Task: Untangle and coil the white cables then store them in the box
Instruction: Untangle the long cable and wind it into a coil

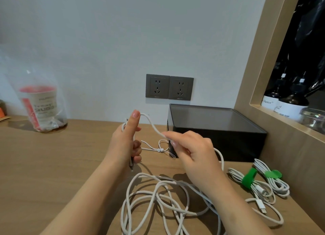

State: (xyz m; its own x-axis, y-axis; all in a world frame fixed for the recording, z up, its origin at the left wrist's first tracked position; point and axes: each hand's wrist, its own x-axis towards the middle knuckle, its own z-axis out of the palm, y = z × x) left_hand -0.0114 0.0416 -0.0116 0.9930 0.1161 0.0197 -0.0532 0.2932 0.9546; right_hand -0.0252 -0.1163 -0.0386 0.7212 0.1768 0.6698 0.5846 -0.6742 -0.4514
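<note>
A long white cable [158, 196] lies in loose tangled loops on the wooden desk [52, 161] in front of me. My left hand [125, 139] is raised above the desk and grips a few turns of this cable, thumb up. My right hand [191, 150] pinches the same cable just right of it, a short arc of cable spanning between them. The black box [216, 131] stands shut against the wall behind my right hand. Two coiled white cables [260, 182], each bound with a green strap [248, 177], lie to the right.
A thin white cord [158, 148] with a small clip lies by the box. A cup in a clear plastic bag [41, 104] stands at the back left. Two wall sockets [168, 88] sit above the box. A wooden shelf [284, 118] with bottles is on the right.
</note>
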